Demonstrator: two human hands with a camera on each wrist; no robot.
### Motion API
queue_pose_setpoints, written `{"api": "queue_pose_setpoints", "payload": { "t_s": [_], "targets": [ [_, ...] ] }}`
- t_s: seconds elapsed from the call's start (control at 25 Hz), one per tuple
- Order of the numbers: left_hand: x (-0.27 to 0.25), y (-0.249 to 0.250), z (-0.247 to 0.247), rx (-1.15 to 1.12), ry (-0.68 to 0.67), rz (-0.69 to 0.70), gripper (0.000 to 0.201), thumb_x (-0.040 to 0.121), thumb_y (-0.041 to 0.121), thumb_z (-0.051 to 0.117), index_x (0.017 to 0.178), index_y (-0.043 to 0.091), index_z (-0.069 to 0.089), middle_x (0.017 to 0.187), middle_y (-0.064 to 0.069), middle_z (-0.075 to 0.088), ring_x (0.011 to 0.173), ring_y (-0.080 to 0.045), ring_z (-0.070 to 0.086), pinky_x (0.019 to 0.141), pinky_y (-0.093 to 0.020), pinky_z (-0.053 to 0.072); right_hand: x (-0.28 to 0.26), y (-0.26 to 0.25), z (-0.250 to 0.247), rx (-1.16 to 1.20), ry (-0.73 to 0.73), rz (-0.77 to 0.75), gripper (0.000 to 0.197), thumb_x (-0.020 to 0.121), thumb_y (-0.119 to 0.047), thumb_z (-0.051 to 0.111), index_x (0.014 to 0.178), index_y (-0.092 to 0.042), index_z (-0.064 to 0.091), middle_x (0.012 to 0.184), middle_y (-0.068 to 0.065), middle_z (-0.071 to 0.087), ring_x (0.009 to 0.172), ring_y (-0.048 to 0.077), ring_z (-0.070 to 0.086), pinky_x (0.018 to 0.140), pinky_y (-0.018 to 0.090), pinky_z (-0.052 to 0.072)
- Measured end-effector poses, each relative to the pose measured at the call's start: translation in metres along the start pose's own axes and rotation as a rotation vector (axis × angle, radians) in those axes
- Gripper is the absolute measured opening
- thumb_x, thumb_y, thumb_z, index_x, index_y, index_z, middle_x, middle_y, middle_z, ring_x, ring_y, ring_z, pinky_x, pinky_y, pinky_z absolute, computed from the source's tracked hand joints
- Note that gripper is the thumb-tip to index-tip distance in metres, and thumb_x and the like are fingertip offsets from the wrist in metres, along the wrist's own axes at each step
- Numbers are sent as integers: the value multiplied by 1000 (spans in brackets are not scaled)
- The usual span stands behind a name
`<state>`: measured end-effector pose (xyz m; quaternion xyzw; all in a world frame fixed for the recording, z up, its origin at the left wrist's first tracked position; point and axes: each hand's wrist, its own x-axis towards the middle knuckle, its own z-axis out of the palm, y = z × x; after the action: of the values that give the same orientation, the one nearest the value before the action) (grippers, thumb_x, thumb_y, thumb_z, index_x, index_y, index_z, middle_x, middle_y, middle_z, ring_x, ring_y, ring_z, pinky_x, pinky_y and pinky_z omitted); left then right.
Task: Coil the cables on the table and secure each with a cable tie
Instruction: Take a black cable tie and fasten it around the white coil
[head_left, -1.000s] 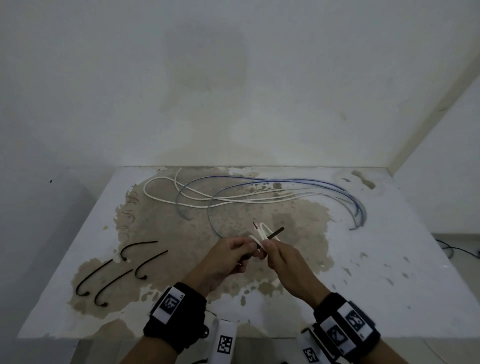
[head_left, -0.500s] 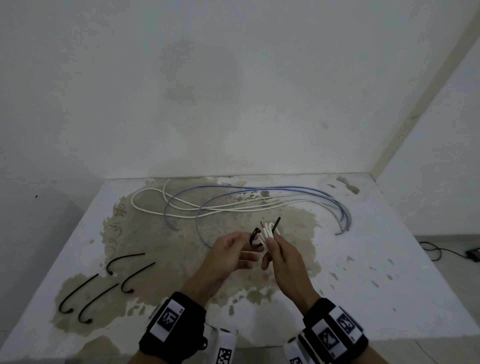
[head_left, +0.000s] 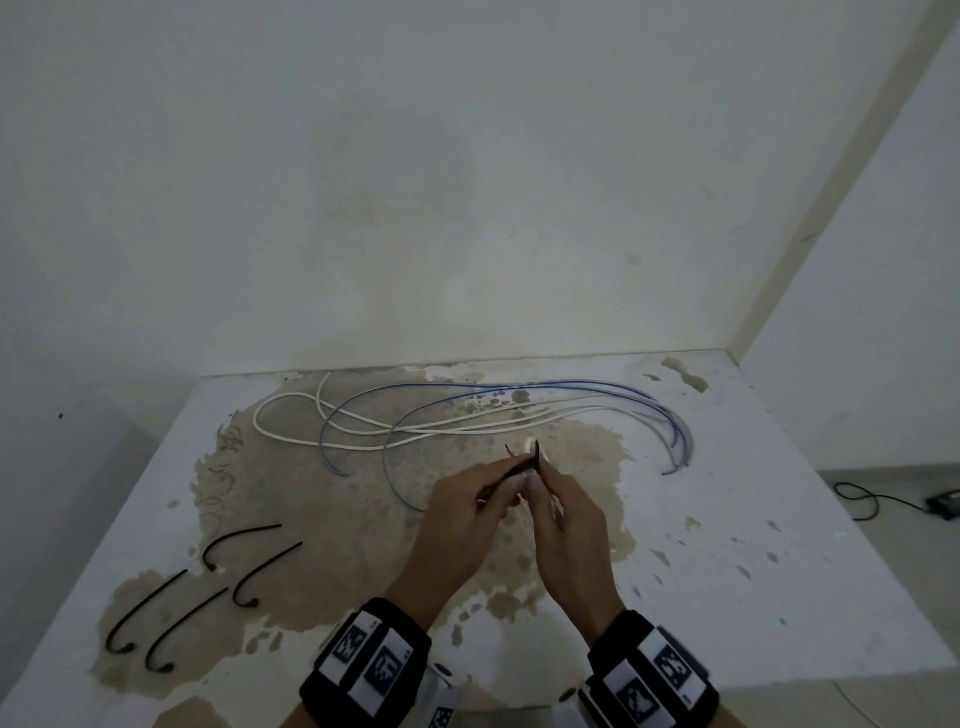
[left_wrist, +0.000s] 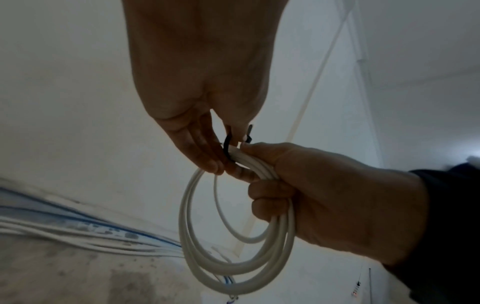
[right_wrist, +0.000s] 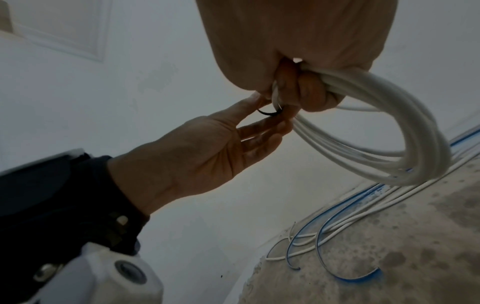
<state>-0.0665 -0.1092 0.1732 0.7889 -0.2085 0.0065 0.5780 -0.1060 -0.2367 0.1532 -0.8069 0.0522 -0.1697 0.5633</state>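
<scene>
My right hand (head_left: 543, 483) grips a coiled white cable (left_wrist: 233, 246) above the middle of the table; its loops (right_wrist: 389, 133) hang below the fist. A black cable tie (left_wrist: 227, 147) curves around the bundle beside my right thumb. My left hand (head_left: 498, 480) pinches that cable tie (right_wrist: 267, 112) between thumb and fingertips, and its ends (head_left: 525, 460) stick up between the hands. In the head view the hands hide most of the coil. Loose white cable (head_left: 332, 441) and blue cable (head_left: 571, 387) lie spread across the far half of the table.
Several spare black cable ties (head_left: 171, 608) lie at the table's (head_left: 779, 571) front left. Walls close off the back and the right. A dark cord (head_left: 862, 501) runs over the floor beyond the right edge.
The hands have closed together. The tie, which stuck out loosely beside the coil, now bends around the bundle, with my left fingers pinching it.
</scene>
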Motion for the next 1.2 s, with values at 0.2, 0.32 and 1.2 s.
{"api": "queue_pose_setpoints", "payload": {
  "t_s": [0.2,0.32,1.2],
  "targets": [
    [4,-2,5,-101,59,-55,24,96,19,58,112,35,65,93,9,75,83,-8,73,76,-25,58,7,-7,-1,68,94,6,20,99,-23,56,113,-33,65,98,-9,58,92,-3,58,73,7,44],
    [4,-2,6,-126,75,-55,23,96,18,58,111,33,67,87,7,76,81,-10,73,75,-25,58,7,-10,-3,102,115,4,31,97,-34,51,127,-36,61,94,-3,58,88,4,58,71,10,44],
    [-5,3,8,-145,189,-14,27,98,29,45,112,26,69,91,2,75,81,-13,72,73,-26,58,12,-19,0,56,102,12,26,103,-23,48,115,-37,67,99,-4,63,92,3,60,76,14,49]
  ]
}}
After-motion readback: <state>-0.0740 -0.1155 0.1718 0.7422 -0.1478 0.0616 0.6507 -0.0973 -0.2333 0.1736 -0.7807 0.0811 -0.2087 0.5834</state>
